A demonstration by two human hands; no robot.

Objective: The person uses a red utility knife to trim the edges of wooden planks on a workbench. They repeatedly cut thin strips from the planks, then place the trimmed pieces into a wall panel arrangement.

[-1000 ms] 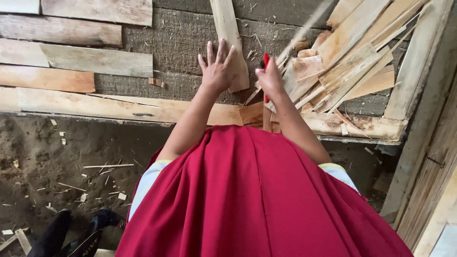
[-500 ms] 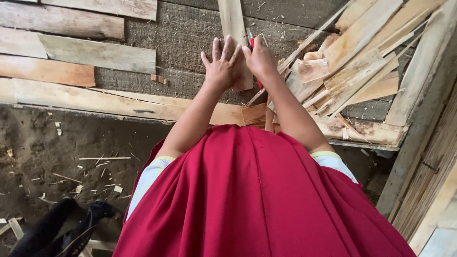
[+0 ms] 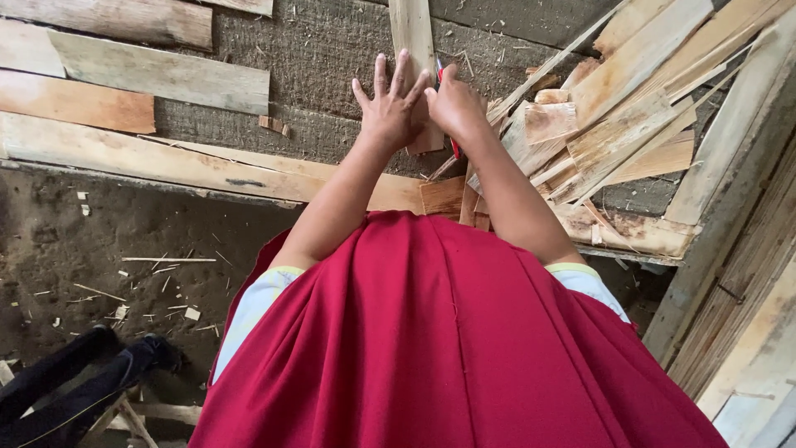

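Head view: at twelve o'clock the left hand (image 3: pixel 390 104) lies flat, fingers spread, on an upright wooden slat (image 3: pixel 413 50). The right hand (image 3: pixel 454 104), at its three o'clock, is closed around a red-handled tool (image 3: pixel 439 70) whose tip is hidden. With the hands touching, a slip of the tool could nick the left fingers; the loose offcut pile (image 3: pixel 613 116) at two o'clock might shift.
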